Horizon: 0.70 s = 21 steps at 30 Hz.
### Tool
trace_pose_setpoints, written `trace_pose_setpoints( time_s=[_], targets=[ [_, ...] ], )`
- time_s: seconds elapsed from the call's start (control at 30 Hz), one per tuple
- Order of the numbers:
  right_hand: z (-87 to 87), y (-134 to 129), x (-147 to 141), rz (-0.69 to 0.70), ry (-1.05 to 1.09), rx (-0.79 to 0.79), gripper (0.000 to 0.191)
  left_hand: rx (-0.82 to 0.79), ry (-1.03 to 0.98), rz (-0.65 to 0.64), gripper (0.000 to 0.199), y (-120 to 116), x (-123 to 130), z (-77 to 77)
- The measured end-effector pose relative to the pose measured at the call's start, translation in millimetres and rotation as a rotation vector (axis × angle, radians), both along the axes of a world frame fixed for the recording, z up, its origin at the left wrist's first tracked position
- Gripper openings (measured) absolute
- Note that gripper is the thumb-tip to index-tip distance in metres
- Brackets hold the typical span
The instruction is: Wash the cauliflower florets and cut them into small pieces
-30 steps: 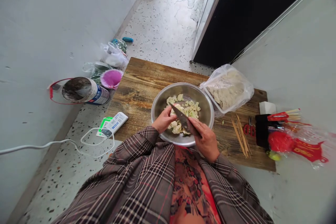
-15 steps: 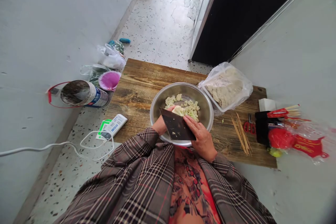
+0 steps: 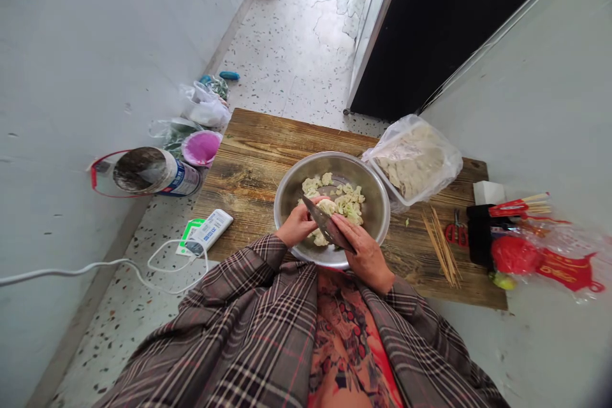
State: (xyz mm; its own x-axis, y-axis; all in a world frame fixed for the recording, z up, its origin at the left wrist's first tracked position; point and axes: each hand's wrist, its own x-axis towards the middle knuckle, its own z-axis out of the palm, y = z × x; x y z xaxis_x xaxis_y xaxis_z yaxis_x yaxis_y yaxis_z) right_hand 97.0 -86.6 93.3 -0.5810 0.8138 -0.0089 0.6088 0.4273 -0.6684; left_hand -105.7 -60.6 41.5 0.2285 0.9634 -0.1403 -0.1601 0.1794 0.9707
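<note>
A steel bowl on the wooden table holds several cut cauliflower florets. Over the bowl, my left hand holds a pale cauliflower piece, partly hidden behind the blade. My right hand is closed on a dark cleaver, its blade tilted steeply and close beside the piece and the left fingers. The cleaver's handle is hidden in the right hand.
Right of the bowl, a bagged tray of pale food sits on the wooden table. Wooden skewers, red scissors and red packages lie farther right. A white box with a cable is at the left edge.
The cleaver has turned so its blade shows narrower and steeper. More of my left hand and of the florets below the blade is visible.
</note>
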Motion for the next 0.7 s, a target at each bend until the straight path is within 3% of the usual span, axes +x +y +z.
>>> trace_pose_setpoints(
  time_s=[0.13, 0.33, 0.57, 0.7],
  targets=[
    [-3.0, -0.4, -2.1, -0.018, 0.011, -0.025, 0.075, -0.098, -0.089, -0.027, 0.058, -4.9, 3.7, 1.8],
    [-10.7, -1.6, -3.2, -0.069, 0.025, -0.033, 0.066, 0.059, 0.17, 0.057, 0.053, -4.1, 2.3, 3.6],
    [-11.0, -2.0, -12.0, -0.188, 0.122, 0.004, 0.047, -0.143, -0.124, 0.07, 0.059, -10.7, 14.4, -8.8],
    [-12.9, -1.7, -13.3, -0.421, 0.158, -0.105, 0.031, -0.239, -0.222, 0.084, 0.065, -10.4, 9.7, -10.0]
  ],
)
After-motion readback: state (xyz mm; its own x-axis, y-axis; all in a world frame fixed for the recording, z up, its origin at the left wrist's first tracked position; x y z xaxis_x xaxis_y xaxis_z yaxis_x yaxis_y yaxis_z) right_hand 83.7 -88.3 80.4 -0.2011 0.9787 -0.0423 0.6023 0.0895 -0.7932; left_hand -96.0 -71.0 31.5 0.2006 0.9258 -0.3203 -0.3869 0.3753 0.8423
